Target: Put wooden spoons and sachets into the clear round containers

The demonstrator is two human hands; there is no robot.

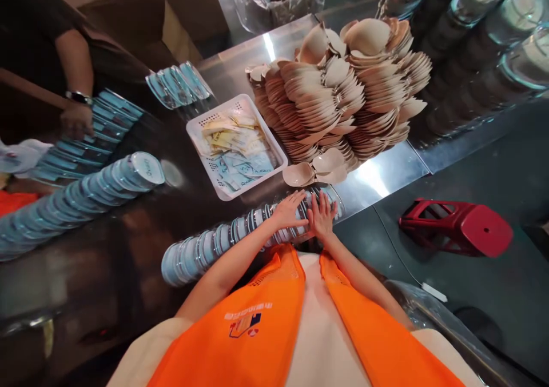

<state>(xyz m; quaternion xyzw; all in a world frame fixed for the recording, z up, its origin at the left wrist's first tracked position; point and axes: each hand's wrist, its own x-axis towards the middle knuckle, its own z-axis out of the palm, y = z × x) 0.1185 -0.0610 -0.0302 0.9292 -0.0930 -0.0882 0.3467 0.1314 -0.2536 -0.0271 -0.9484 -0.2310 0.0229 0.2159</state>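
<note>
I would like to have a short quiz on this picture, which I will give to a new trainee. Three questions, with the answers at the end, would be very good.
1. True or false: the left hand and the right hand are both at the same row of containers.

2. What does the white basket hold?
A) metal scissors
B) small packets
C) drinking straws

3. Fill in one colour: the stool at the right of the picture is ____.

Key: 1. True. 2. B. 3. Red.
</note>
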